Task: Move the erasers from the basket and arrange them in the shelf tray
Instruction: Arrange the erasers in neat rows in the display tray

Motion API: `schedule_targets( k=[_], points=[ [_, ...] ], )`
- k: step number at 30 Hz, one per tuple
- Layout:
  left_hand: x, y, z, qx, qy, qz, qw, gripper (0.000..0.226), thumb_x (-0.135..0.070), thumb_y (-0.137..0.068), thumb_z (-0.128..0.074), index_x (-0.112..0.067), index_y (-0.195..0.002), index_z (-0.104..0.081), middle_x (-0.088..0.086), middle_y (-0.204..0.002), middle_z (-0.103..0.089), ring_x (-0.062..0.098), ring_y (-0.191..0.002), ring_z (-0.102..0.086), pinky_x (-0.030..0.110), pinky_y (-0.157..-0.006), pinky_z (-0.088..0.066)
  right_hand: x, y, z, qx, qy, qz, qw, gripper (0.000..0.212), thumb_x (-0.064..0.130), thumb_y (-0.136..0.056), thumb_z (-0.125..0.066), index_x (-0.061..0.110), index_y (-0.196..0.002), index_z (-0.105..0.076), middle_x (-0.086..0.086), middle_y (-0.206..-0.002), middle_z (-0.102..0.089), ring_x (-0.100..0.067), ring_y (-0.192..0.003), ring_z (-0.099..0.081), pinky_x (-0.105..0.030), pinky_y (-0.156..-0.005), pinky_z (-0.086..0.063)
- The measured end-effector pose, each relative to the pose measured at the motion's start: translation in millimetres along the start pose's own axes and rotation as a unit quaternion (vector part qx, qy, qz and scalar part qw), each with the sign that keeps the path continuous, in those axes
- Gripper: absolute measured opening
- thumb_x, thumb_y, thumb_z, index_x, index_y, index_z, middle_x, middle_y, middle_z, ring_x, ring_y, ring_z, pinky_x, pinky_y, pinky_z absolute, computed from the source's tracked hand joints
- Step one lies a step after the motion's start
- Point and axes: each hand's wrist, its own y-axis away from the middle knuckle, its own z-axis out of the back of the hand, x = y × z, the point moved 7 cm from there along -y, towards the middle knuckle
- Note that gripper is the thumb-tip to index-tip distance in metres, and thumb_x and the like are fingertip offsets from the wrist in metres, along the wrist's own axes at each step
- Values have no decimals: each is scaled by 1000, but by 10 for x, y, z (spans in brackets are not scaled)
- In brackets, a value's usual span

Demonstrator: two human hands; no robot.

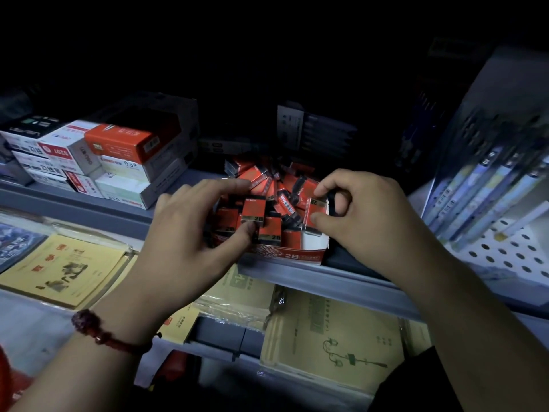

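A red cardboard shelf tray marked 2B stands at the shelf's front edge, holding several red and black 2B erasers. More of them lie loosely piled toward its back. My left hand pinches one upright eraser between thumb and fingers at the tray's left side. My right hand pinches another eraser at the tray's right side. No basket is in view.
Stacked white and orange boxes stand to the left on the same shelf. Clear packs of pens lean on the right above a perforated white panel. Yellow notebooks lie on the shelf below. The back is dark.
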Motion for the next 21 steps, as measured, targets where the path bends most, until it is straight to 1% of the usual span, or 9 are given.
schedule_targets(
  k=[2, 3, 7, 9, 11, 14, 16, 18, 21],
  points=[
    [-9, 6, 4, -6, 6, -3, 1000, 48, -57, -82, -55, -41, -127, -61, -48, -110, -53, -20, -102, -43, 29, -87, -39, 18, 8, -18, 5, 13, 4, 1000, 21, 23, -81, -80, 30, -99, -72, 10, -74, -52, -6, -62, -50, -30, -61, -48],
    [-11, 3, 7, -9, 11, -2, 1000, 48, -57, -81, -57, -41, -126, -61, -46, -111, -54, -20, -103, -43, 30, -87, -40, 25, 12, -23, 7, 16, 5, 1000, 20, 23, -81, -80, 30, -99, -72, 11, -74, -52, -5, -63, -50, -29, -61, -46],
    [-29, -17, 46, -17, 20, -14, 1000, 48, -53, -80, -65, -37, -125, -64, -22, -115, -63, -5, -103, -50, 46, -92, -41, 43, 17, -31, 8, 0, 3, 1000, 20, 18, -78, -79, 29, -87, -66, 10, -75, -51, -5, -59, -46, -26, -57, -43],
    [-57, -15, 52, -18, 15, -28, 999, 49, -54, -80, -68, -38, -126, -63, -22, -116, -63, -1, -101, -51, 46, -93, -40, 48, 12, -25, 0, -13, 7, 1000, 20, 14, -77, -79, 27, -83, -65, 10, -80, -52, -2, -58, -47, -21, -57, -40],
    [-98, -8, 34, -17, 14, -38, 999, 49, -57, -80, -69, -40, -125, -63, -25, -116, -62, 1, -102, -52, 43, -92, -39, 59, 1, -14, -4, -23, 17, 1000, 19, 10, -80, -77, 26, -80, -67, 11, -84, -56, 4, -59, -51, -10, -55, -34],
    [-164, -13, -5, -18, 13, -53, 998, 47, -63, -81, -68, -43, -123, -63, -27, -119, -62, 7, -105, -55, 44, -93, -41, 67, -1, 15, 5, -32, 24, 999, 18, 9, -82, -77, 25, -80, -68, 17, -66, -61, 6, -56, -55, -9, -52, -38],
    [-185, -21, -20, -19, 18, -62, 998, 43, -63, -82, -69, -42, -119, -65, -26, -120, -63, 9, -107, -57, 49, -92, -43, 53, 3, 15, 15, -43, 24, 999, 17, 12, -84, -78, 26, -81, -68, 28, -57, -59, 2, -50, -54, -11, -50, -39],
    [-182, -26, -35, -20, 21, -67, 997, 39, -61, -82, -72, -40, -115, -70, -25, -120, -64, 11, -108, -58, 51, -92, -42, 42, 4, 34, -2, -66, 29, 997, 15, 14, -85, -78, 26, -81, -71, 32, -56, -57, -1, -47, -53, -11, -48, -38],
    [-153, -35, -42, -30, 25, -61, 997, 37, -60, -82, -73, -39, -112, -72, -26, -120, -64, 11, -109, -58, 46, -93, -40, 34, -1, 106, -65, -139, 29, 988, 11, 13, -86, -78, 23, -84, -74, 20, -67, -67, -5, -43, -49, -9, -48, -36]
  ],
)
